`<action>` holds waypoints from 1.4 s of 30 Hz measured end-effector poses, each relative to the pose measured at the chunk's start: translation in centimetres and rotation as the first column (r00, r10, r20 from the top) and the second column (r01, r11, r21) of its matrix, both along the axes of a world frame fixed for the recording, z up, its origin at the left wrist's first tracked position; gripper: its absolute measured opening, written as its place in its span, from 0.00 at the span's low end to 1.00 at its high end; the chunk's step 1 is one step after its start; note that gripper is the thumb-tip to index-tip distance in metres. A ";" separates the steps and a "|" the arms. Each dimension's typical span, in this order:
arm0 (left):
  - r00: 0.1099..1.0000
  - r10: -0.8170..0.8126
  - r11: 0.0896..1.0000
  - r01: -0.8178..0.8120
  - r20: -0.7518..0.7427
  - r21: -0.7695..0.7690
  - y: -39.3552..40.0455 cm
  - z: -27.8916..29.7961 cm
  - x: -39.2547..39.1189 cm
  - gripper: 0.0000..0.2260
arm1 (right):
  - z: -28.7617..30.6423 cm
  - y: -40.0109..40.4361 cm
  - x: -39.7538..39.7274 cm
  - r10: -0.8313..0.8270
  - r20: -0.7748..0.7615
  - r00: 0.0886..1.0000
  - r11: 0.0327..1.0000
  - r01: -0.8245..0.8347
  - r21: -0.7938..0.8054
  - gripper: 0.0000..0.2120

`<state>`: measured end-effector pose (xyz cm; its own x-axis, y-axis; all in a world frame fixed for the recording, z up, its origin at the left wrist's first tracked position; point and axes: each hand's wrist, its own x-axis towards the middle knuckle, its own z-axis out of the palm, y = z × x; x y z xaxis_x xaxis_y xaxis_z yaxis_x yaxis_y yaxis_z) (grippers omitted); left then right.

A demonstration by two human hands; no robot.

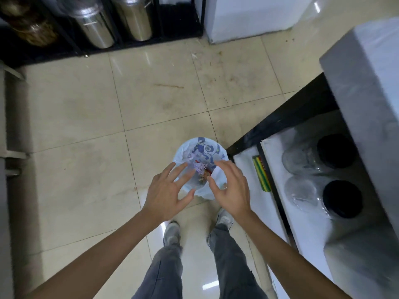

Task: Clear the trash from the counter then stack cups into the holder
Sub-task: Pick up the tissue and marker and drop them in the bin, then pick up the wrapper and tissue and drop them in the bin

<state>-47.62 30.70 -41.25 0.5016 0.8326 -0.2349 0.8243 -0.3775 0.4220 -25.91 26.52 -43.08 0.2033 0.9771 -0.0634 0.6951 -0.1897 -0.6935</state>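
A small bin lined with a white bag (183, 151) stands on the tiled floor in front of my feet. Crumpled blue-and-white paper trash (204, 151) and small brown scraps (204, 174) lie inside it. My left hand (167, 190) hovers over the bin's left rim, fingers spread, holding nothing. My right hand (230, 186) hovers over its right rim, fingers apart and empty. Both hands cover the near part of the bin.
A grey counter (371, 87) runs along the right, with a lower shelf (302, 221) holding clear jars with black lids (336, 151) and a green-yellow pack (262, 176). Steel canisters (95, 26) sit on a black rack at the back left. A white appliance (254, 16) stands behind.
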 end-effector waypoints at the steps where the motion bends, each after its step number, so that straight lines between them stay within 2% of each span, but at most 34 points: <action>1: 1.000 -0.009 1.000 0.009 -0.001 0.013 -0.3 1.5 -0.3 0.26 | 1.4 -0.4 -0.1 0.004 0.034 0.999 1.000 -0.004 0.013 0.21; 10: 0.994 -0.104 0.990 0.103 0.009 0.093 -2.3 12.8 -1.5 0.27 | 13.7 -5.7 -0.7 -0.051 0.243 0.969 0.997 0.038 0.061 0.23; 16: 0.961 -0.277 0.942 0.271 0.000 0.196 -3.5 18.1 -0.8 0.26 | 19.5 -10.3 -0.7 -0.183 0.373 0.910 0.981 0.147 0.123 0.25; 22: 0.899 -0.434 0.870 0.402 0.054 0.286 -4.6 23.6 2.0 0.25 | 25.1 -15.9 0.2 -0.286 0.374 0.882 0.955 0.231 0.186 0.26; 28: 0.759 -0.626 0.757 0.537 0.180 0.373 -7.3 28.4 7.3 0.25 | 29.8 -22.6 2.0 -0.367 0.282 0.886 0.921 0.302 0.248 0.25; 34: 0.582 -0.753 0.654 0.618 0.306 0.436 -12.6 31.8 14.1 0.24 | 32.6 -30.5 5.2 -0.542 0.251 0.802 0.816 0.429 0.388 0.26; 42: 0.441 -0.856 0.517 0.723 0.270 0.459 -23.1 36.1 24.6 0.25 | 36.5 -42.2 11.3 -0.705 0.233 0.670 0.690 0.572 0.443 0.25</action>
